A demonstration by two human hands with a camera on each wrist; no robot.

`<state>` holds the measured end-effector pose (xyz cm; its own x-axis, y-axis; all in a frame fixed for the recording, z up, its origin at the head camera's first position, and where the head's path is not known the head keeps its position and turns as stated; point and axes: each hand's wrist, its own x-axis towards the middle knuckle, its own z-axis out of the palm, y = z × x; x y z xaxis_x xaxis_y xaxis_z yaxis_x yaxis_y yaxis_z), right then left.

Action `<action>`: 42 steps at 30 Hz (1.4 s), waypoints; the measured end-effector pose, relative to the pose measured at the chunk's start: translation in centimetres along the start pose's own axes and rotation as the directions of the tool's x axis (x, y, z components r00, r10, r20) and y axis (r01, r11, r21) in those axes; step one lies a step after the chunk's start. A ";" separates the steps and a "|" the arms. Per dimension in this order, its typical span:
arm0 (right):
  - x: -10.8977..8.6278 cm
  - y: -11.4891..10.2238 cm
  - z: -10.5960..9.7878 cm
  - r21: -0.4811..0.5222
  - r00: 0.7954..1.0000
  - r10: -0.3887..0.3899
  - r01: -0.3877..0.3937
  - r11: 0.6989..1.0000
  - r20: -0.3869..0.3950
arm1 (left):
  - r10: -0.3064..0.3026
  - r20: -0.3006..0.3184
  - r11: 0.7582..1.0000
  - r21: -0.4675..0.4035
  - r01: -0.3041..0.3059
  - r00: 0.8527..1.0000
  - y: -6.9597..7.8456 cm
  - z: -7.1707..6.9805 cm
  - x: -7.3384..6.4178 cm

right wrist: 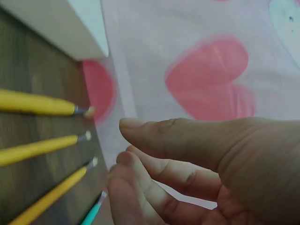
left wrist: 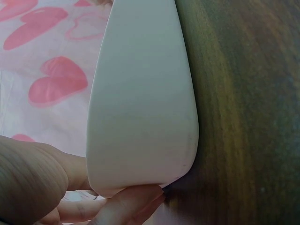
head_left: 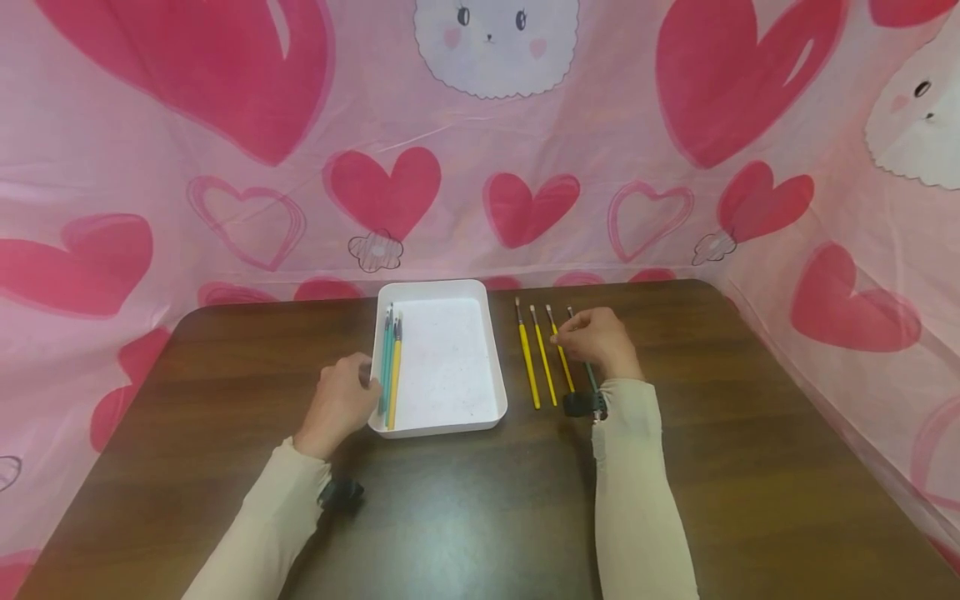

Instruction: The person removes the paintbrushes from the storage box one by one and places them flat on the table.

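A white tray point(head_left: 450, 367) lies on the table, with green paintbrushes point(head_left: 386, 358) and a yellow paintbrush point(head_left: 394, 375) along its left side. My left hand point(head_left: 341, 404) grips the tray's left wall, thumb over the rim and fingers against the outside; the left wrist view shows that outer wall point(left wrist: 140, 103) up close. Right of the tray, three yellow paintbrushes point(head_left: 528, 358) and a green paintbrush point(head_left: 590, 377) lie roughly side by side, bristles pointing away. Above the rightmost ones hovers my right hand point(head_left: 600, 340), its fingers loosely bent, thumb apart from them, holding nothing.
The brown wooden table point(head_left: 465, 517) extends around the tray on all sides. Behind it and along both sides hangs a pink sheet point(head_left: 465, 200) printed with hearts. A dark wrist camera point(head_left: 585, 406) sits under the right wrist, another point(head_left: 341, 494) under the left.
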<state>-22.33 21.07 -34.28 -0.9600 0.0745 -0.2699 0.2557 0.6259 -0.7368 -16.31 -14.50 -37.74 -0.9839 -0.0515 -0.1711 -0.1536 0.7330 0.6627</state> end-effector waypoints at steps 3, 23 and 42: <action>-0.1 -0.8 0.5 -0.022 0.999 -0.031 0.031 0.999 0.016 | 0.002 -0.001 1.000 -0.001 -0.002 1.000 0.1 0.0 0.0; -1.1 -4.6 5.0 0.036 0.993 -0.091 0.089 0.995 0.070 | -0.005 -0.005 1.000 0.008 0.005 1.000 0.0 0.0 0.1; -2.0 -7.1 9.8 -0.007 0.984 -0.161 0.162 0.987 0.082 | 0.026 -0.013 1.000 0.012 -0.026 1.000 -0.3 0.0 0.0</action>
<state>-21.14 8.85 -34.62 -0.9760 -0.0912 -0.1978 0.0960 0.6349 -0.7666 -16.24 -14.70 -37.95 -0.9886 -0.0410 -0.1445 -0.1270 0.7419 0.6583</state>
